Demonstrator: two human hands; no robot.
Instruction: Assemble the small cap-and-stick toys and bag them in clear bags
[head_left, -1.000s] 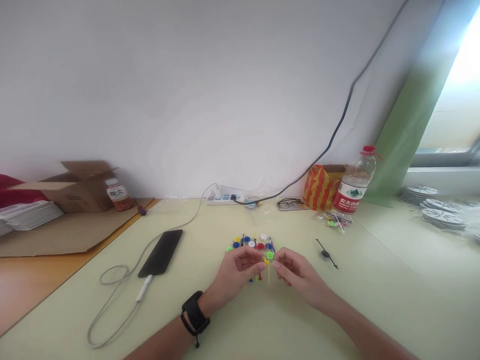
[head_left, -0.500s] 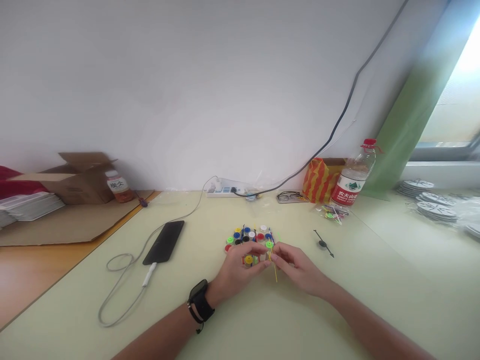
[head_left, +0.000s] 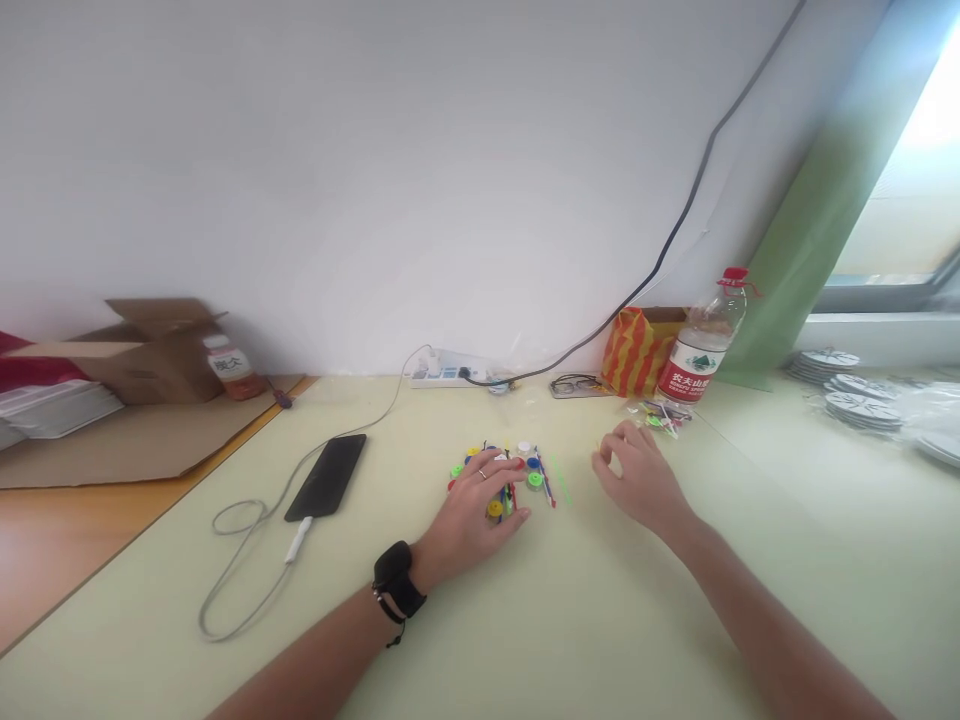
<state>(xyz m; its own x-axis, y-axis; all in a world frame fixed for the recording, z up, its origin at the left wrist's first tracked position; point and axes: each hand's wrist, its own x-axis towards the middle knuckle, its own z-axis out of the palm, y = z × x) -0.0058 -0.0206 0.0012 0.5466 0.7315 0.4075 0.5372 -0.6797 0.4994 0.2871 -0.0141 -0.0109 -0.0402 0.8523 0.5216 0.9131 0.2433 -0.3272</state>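
A small pile of coloured plastic discs and thin sticks [head_left: 534, 478] lies on the pale green table [head_left: 525, 620]. My left hand [head_left: 472, 510], with a black watch [head_left: 397, 585] at the wrist, rests on the pile's left part, fingers stretched over the pieces. A thin green stick [head_left: 562, 482] lies just right of the pile. My right hand [head_left: 637, 482] is to the right of it, over the spot where a black pointer piece lay. Its fingers are curled together at the tips, and what they pinch, if anything, is hidden.
A black phone [head_left: 327, 476] on a grey looped cable [head_left: 247, 560] lies to the left. At the back stand a power strip [head_left: 446, 377], glasses [head_left: 574, 385], an orange bag [head_left: 634, 352], a water bottle [head_left: 701, 350] and a small bag of pieces [head_left: 660, 418]. Stacked discs [head_left: 855, 405] far right, cardboard box [head_left: 142, 350] far left.
Both hands were pinched together over a yellow stick at the pile. My right hand has moved right, away from the pile. My left hand has settled flat onto the pieces.
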